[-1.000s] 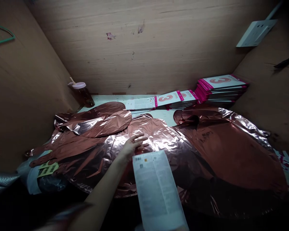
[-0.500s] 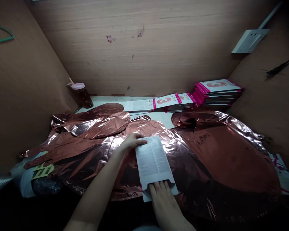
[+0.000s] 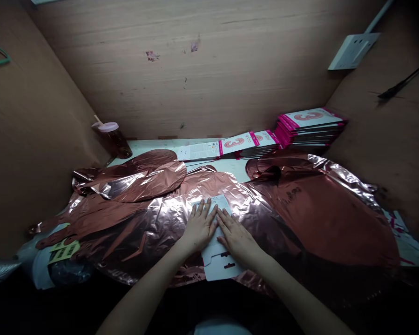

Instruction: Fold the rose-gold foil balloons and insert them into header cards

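A white printed cardboard sleeve (image 3: 212, 265) lies with its text side up in front of me, its near end showing a flap with dark slots. Flat on its left half rests my left hand (image 3: 199, 227), fingers stretched out. My right hand (image 3: 238, 237) lies open on the right half, its fingertips close to those of the left. Together they cover the sleeve's middle. Under it spread shiny rose-gold foil balloons (image 3: 160, 218), lying flat and crumpled across the table.
Pink-and-white packs (image 3: 310, 118) are stacked at the back right, with more sleeves (image 3: 237, 144) along the back. A lidded drink cup (image 3: 117, 142) stands at back left. Wooden panels enclose three sides; a socket (image 3: 354, 51) hangs at right. A plastic bag (image 3: 70, 270) lies at left.
My right hand has come out of the sleeve's open end and now lies flat on top. The left hand moved from the far edge onto the sleeve. The end flap is now closed.
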Motion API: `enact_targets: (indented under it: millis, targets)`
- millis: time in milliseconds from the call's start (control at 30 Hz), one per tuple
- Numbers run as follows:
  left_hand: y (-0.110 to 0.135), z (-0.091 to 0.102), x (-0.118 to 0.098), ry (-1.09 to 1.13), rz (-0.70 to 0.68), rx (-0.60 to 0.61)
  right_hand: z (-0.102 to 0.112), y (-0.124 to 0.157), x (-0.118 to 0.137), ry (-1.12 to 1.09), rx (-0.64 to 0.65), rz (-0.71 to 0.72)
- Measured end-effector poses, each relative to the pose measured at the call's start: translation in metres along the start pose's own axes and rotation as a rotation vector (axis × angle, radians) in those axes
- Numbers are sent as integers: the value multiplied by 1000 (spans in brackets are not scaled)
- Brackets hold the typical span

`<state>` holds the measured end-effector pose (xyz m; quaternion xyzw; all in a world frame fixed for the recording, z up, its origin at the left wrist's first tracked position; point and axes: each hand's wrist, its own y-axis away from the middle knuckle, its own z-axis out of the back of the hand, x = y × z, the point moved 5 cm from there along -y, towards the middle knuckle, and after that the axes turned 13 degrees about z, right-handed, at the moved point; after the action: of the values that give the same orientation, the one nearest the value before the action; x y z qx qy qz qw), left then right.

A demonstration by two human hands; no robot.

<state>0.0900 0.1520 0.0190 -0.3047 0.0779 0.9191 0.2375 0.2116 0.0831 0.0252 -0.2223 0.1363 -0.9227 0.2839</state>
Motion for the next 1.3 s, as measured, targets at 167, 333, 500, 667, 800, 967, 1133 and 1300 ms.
enact_targets:
  millis: [167,333,500,667,800,967,1133,1300]
  targets:
    - [-6,-4,1,-317,13,28,7,10,21,-203,-129,54]
    - [-5,-6,-1,-494,1,13,-3,11,21,-243,-107,78]
    - [-4,-7,1,-501,-23,-27,-4,10,21,-240,-60,87]
    - [-4,-8,2,-503,-31,-35,-6,5,25,-204,13,117]
    - [-4,-7,0,-503,-25,-34,-8,4,25,-221,59,146]
    - [-3,-6,-1,-493,-10,5,1,5,15,-346,82,128]
    - [-3,-5,-2,-486,2,17,1,-2,16,-430,111,115]
    - [-2,-4,-2,-463,11,24,26,11,9,-603,-4,39]
